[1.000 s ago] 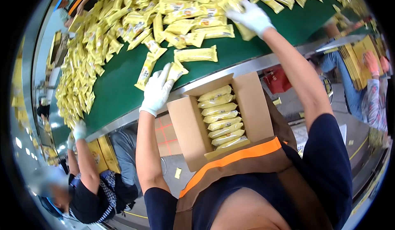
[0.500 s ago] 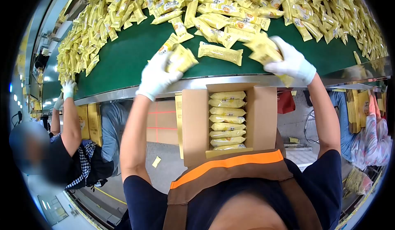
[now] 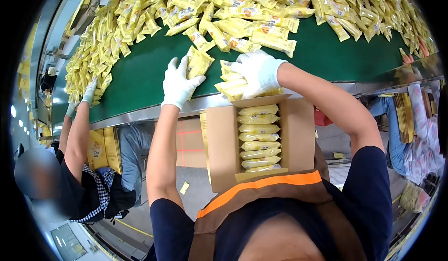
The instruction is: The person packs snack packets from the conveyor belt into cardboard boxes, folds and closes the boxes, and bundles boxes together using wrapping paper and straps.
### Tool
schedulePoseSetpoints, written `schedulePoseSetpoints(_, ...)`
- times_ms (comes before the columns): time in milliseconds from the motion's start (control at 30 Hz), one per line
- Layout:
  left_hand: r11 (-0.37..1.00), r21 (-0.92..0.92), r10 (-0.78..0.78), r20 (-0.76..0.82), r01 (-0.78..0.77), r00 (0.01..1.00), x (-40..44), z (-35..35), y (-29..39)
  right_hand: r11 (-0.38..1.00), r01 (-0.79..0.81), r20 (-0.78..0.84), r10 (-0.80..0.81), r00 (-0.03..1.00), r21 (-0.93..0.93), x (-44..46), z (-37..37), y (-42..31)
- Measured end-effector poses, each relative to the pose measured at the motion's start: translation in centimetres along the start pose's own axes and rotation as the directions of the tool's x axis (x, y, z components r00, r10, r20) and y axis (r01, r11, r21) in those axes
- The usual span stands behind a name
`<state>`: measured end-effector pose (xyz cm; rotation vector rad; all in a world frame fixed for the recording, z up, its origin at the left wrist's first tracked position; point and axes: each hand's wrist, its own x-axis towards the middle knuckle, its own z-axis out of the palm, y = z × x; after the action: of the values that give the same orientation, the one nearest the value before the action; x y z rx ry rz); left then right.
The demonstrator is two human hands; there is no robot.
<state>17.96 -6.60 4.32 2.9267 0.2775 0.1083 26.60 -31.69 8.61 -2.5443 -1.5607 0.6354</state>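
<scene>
- Where the lower centre of the frame begins, one open-topped brown cardboard box [image 3: 298,135]: stiff, matte, flaps creased and spread.
- Inside it, one row of yellow pillow-shaped film packets [image 3: 260,142]: glossy, printed, crimped at the ends, laid side by side.
- Centre, one right hand [image 3: 257,72] in white knit glove: fingers clamped over a bunch of yellow packets [image 3: 231,87]; some fingertips hidden.
- Left of centre, one left hand [image 3: 178,86] in matching glove: thumb and fingers closed about a tilted yellow packet [image 3: 199,62].
- Handling, as judged: packets light, film slick, contents possibly breakable; hold best across the middle, gently, crimped ends being limp.
- Beyond the box, one steel rail [image 3: 144,115], hard and shiny; one green belt [image 3: 144,83], flat and smooth.
- Upper frame, one loose heap of like packets [image 3: 252,11], crinkled, overlapping at all angles.
</scene>
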Motion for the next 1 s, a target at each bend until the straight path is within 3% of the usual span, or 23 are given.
schedulePoseSetpoints(100, 0.995, 0.04, -0.098, 0.181, 0.093, 0.978, 0.2, -1.6, 0.3, 0.992, 0.002, -0.219, -0.031, 0.975, -0.129, -3.7, -0.9, 0.7)
schedulePoseSetpoints(133, 0.991, 0.031, -0.132, 0.242, 0.128, 0.961, 0.2, -1.9, 0.2, 0.997, -0.049, -0.281, 0.029, 0.959, -0.064, -6.0, -1.8, 1.0)
schedulePoseSetpoints(200, 0.955, -0.296, 0.008, 0.095, 0.02, 0.995, 0.4, -0.9, -3.1, 0.978, -0.175, -0.406, 0.115, 0.906, -0.114, -10.2, 0.0, 4.2)
schedulePoseSetpoints(267, 0.735, -0.677, 0.01, 0.046, 0.024, 0.999, 2.8, -1.5, -3.6, 0.97, -0.226, -0.312, 0.242, 0.919, 0.085, -12.5, 2.7, 6.9)
schedulePoseSetpoints(300, 0.643, -0.766, 0.031, 0.017, -0.007, 0.999, 4.1, -2.3, -2.3, 0.97, -0.226, -0.319, 0.243, 0.916, 0.091, -12.4, 3.0, 7.1)
schedulePoseSetpoints(333, 0.604, -0.797, 0.073, 0.085, 0.024, 0.994, 5.3, -3.3, 0.0, 0.969, -0.226, -0.325, 0.246, 0.913, 0.098, -12.4, 3.2, 7.0)
schedulePoseSetpoints(400, 0.719, -0.686, 0.182, 0.03, -0.112, 0.983, 8.6, -1.0, 2.1, 0.96, -0.259, -0.297, 0.278, 0.913, 0.103, -12.0, 3.0, 6.3)
schedulePoseSetpoints(467, 0.907, -0.42, 0.116, 0.201, -0.022, 0.973, 8.7, -2.2, 5.2, 0.962, -0.262, -0.308, 0.275, 0.911, 0.083, -11.7, 2.8, 6.0)
schedulePoseSetpoints(500, 0.919, -0.395, 0.09, 0.267, 0.024, 0.959, 8.5, -2.9, 4.9, 0.963, -0.258, -0.329, 0.267, 0.906, 0.071, -12.1, 3.1, 6.1)
schedulePoseSetpoints(600, 0.923, -0.377, 0.074, 0.374, 0.078, 0.925, 5.8, -4.4, 2.2, 0.962, -0.262, -0.36, 0.272, 0.893, 0.077, -12.3, 3.6, 6.0)
schedulePoseSetpoints(667, 0.77, -0.636, 0.175, 0.294, 0.056, 0.94, 3.5, -3.7, -1.2, 0.962, -0.258, -0.38, 0.271, 0.884, 0.086, -12.2, 3.8, 6.0)
schedulePoseSetpoints(733, 0.577, -0.805, 0.137, 0.262, 0.138, 0.955, 2.4, -5.7, -2.6, 0.967, -0.235, -0.387, 0.255, 0.886, 0.097, -12.1, 4.0, 6.1)
schedulePoseSetpoints(767, 0.562, -0.818, 0.102, 0.217, 0.124, 0.971, 2.9, -5.7, -4.0, 0.967, -0.235, -0.384, 0.255, 0.887, 0.1, -12.1, 4.0, 6.2)
schedulePoseSetpoints(800, 0.483, -0.843, 0.079, 0.311, 0.237, 0.947, 3.3, -7.1, -3.2, 0.967, -0.237, -0.381, 0.256, 0.888, 0.096, -12.2, 4.0, 6.2)
schedulePoseSetpoints(867, 0.437, -0.867, 0.06, 0.294, 0.24, 0.954, 4.8, -6.7, -2.7, 0.968, -0.238, -0.398, 0.252, 0.882, 0.084, -12.3, 4.2, 6.2)
schedulePoseSetpoints(900, 0.505, -0.843, 0.117, 0.278, 0.184, 0.954, 6.6, -4.6, -3.7, 0.969, -0.237, -0.406, 0.247, 0.88, 0.075, -12.2, 4.2, 6.3)
schedulePoseSetpoints(933, 0.585, -0.786, 0.039, 0.274, 0.2, 0.961, 6.5, -3.8, -2.4, 0.971, -0.23, -0.41, 0.238, 0.88, 0.07, -12.2, 4.2, 6.2)
schedulePoseSetpoints(1000, 0.706, -0.697, 0.094, 0.266, 0.124, 0.959, 7.5, -1.7, -2.3, 0.973, -0.223, -0.415, 0.23, 0.88, 0.066, -12.3, 4.2, 6.1)
